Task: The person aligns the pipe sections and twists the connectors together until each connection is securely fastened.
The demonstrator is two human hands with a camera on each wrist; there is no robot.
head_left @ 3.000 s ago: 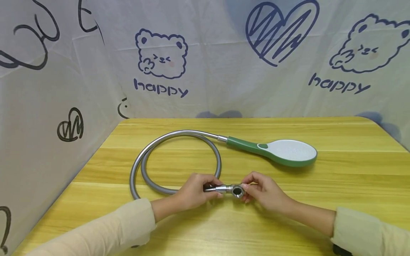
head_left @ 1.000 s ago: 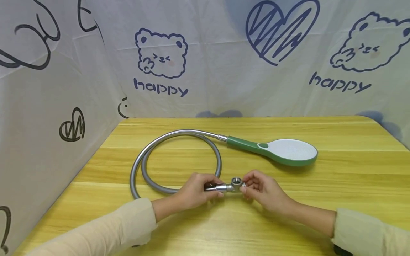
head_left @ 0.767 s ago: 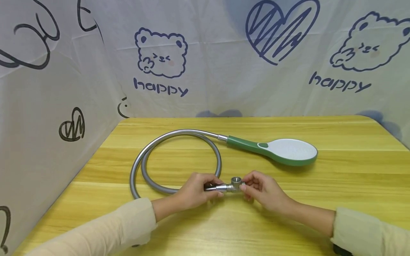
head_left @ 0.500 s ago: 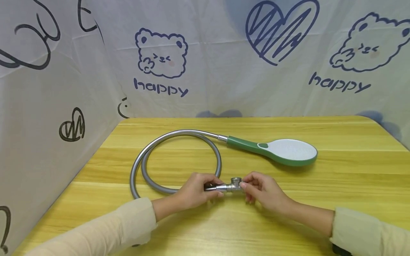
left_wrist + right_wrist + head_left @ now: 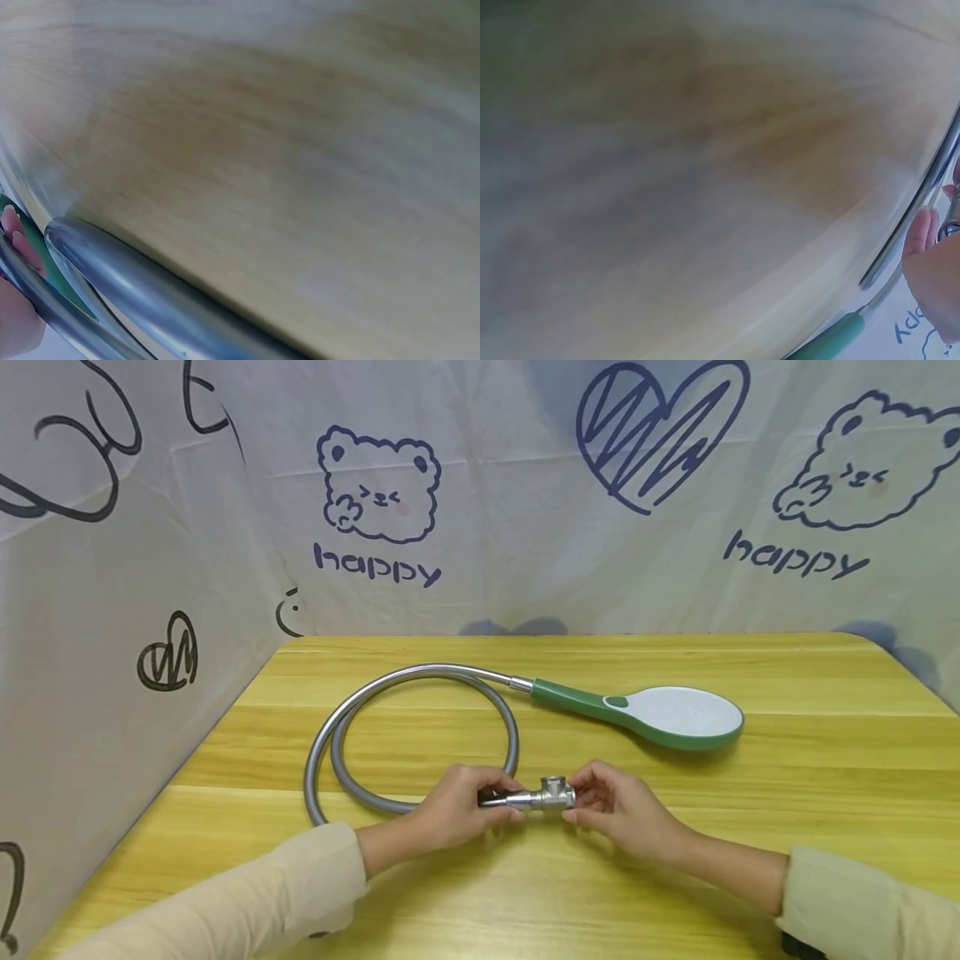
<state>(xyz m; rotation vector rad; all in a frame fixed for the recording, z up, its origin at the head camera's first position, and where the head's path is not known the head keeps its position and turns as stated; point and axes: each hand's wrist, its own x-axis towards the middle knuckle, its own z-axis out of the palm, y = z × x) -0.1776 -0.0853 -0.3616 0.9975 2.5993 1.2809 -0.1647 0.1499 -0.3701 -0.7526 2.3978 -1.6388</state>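
In the head view my left hand point(image 5: 459, 806) pinches the near end of a grey metal shower hose point(image 5: 315, 760) at its chrome connector point(image 5: 517, 801). A small metal tee fitting point(image 5: 553, 794) sits against the connector's end, its side outlet pointing away towards the far edge. My right hand point(image 5: 618, 806) has thumb and fingertips around the tee fitting's right end, which shows between them. Fingers of a hand appear at the left edge of the left wrist view, beyond the hose point(image 5: 150, 292). The right wrist view catches part of my right hand point(image 5: 934, 277) beside the fitting.
A green shower head point(image 5: 660, 718) with a white face lies behind my hands, joined to the hose's far end. The hose loops across the left of the wooden table point(image 5: 825, 760). White cloth point(image 5: 510, 552) with drawings stands behind and at the left.
The tee fitting has turned about the hose's axis: its side outlet faced the camera, then upward, and now faces away. My right fingers have shifted and loosened on it. My left hand stays in place.
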